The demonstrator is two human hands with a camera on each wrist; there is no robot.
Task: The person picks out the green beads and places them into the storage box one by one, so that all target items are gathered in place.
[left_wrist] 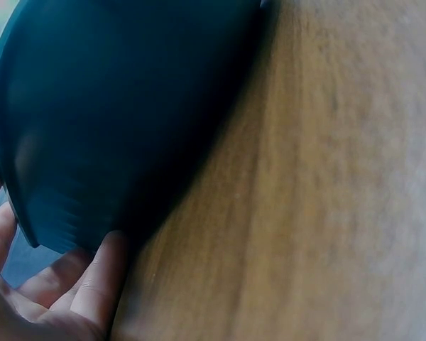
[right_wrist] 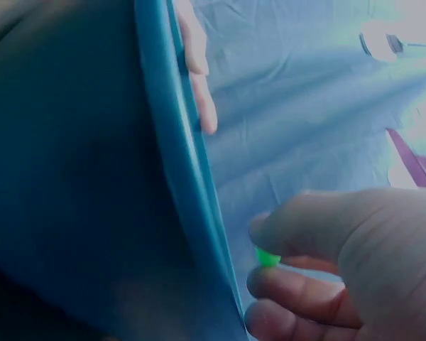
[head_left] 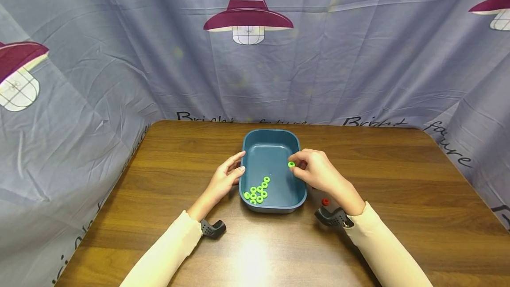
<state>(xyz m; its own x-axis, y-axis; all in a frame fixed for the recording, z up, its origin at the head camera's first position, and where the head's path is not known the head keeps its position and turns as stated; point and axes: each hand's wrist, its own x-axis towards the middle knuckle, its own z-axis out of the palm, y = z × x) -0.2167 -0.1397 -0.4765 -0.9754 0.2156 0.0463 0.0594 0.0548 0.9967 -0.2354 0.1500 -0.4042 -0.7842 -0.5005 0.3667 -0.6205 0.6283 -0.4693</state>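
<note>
A deep blue rectangular bin (head_left: 263, 138) stands on the table with several small bright green ring-shaped beads (head_left: 260, 188) in its near left corner. At its left side, my left hand (head_left: 223, 178) rests relaxed fingers against the outer wall, thumb at the rim; fingertips (left_wrist: 110, 245) show low on that wall in the left wrist view. Over the right rim, my right hand (head_left: 318, 169) pinches one green bead (head_left: 291, 164) between thumb and forefinger. The right wrist view shows this held bead (right_wrist: 268, 257) just beside the rim, partly covered by the fingers.
A red ring-shaped bead (head_left: 325, 201) lies on the wooden table (head_left: 191, 154) right of the bin, near the right wrist. Black wrist mounts (head_left: 213, 229) sit under both forearms. A grey curtain (head_left: 318, 65) printed with lamps hangs behind and beside the table.
</note>
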